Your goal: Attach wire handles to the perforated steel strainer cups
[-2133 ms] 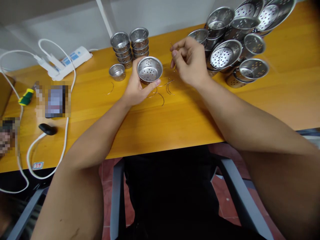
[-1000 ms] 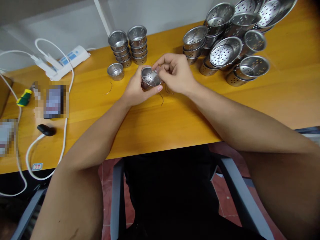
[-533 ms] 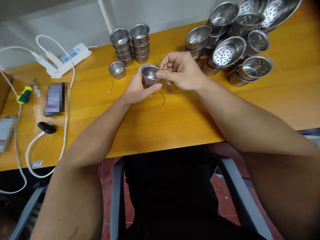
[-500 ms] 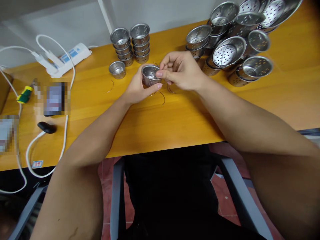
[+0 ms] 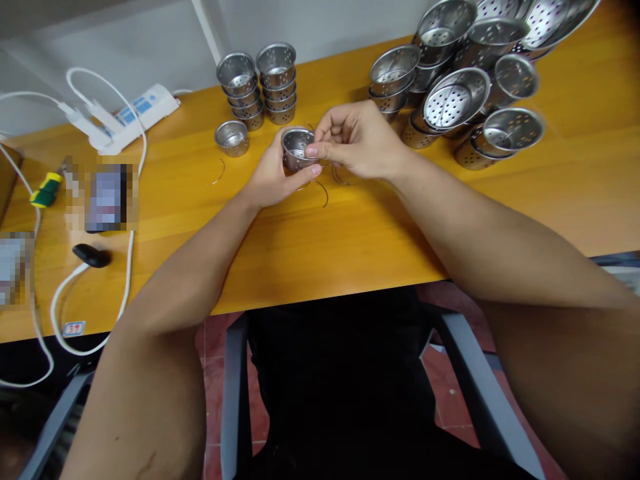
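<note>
Left of upper centre, two cup stacks [image 5: 243, 100] [image 5: 280, 93] and one loose cup [image 5: 232, 139] are counted; at centre, one held cup [image 5: 296, 152], two hands [image 5: 270, 177] [image 5: 357, 140].

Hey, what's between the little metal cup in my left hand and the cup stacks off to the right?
In the head view, your right hand lies between the perforated metal cup and the stacked cups, its fingertips at the held cup's rim.

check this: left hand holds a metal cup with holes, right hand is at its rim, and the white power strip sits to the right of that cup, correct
The side is wrong: in the head view the white power strip sits to the left of the metal cup. The left hand holds it, with the right hand at its rim.
</note>
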Action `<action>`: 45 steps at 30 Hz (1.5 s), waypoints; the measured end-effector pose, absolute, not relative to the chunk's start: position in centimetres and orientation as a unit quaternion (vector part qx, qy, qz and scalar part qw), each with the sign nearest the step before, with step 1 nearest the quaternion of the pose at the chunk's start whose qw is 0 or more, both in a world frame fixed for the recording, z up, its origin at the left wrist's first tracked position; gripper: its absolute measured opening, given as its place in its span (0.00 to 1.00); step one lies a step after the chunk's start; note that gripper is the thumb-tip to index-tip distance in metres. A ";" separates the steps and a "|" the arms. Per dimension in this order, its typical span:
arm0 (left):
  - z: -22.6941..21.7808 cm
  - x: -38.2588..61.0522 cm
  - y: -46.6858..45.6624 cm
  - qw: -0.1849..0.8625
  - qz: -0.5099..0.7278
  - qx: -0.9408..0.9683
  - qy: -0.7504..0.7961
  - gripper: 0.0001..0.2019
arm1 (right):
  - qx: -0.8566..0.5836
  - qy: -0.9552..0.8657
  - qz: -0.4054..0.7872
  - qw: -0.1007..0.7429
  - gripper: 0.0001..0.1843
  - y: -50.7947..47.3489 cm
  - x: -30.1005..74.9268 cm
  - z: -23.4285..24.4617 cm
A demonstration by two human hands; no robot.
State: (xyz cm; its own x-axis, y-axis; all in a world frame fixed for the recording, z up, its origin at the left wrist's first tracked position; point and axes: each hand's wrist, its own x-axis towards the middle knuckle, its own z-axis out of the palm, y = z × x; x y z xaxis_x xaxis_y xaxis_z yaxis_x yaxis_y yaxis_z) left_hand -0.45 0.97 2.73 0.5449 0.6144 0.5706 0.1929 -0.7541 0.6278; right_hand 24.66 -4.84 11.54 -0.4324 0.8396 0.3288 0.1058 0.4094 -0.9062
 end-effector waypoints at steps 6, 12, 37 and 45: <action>2.6 -0.2 1.1 0.218 0.433 0.850 0.209 0.50 | -0.284 -0.734 0.437 0.435 0.43 -4.7 24.5 11.6; 1.4 -0.3 2.3 0.191 0.474 0.832 0.218 0.52 | -0.322 -0.740 0.334 0.487 0.40 -5.5 24.7 11.8; 0.9 -0.4 3.0 0.197 0.469 0.834 0.213 0.53 | -0.313 -0.835 0.211 0.401 0.20 -5.0 24.8 8.9; 1.2 -0.9 3.2 0.197 0.451 0.824 0.280 0.54 | -0.343 -0.831 0.163 0.408 0.20 -5.9 24.7 10.4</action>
State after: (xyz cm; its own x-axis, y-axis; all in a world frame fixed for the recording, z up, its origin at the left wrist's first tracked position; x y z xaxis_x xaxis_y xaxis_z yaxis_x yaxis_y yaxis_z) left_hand -0.92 3.18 1.19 0.4367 0.6383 0.6339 0.2836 -0.7664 0.5763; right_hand 24.73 -5.86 10.42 -0.4328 0.7022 0.5653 0.4365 0.7119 -0.5501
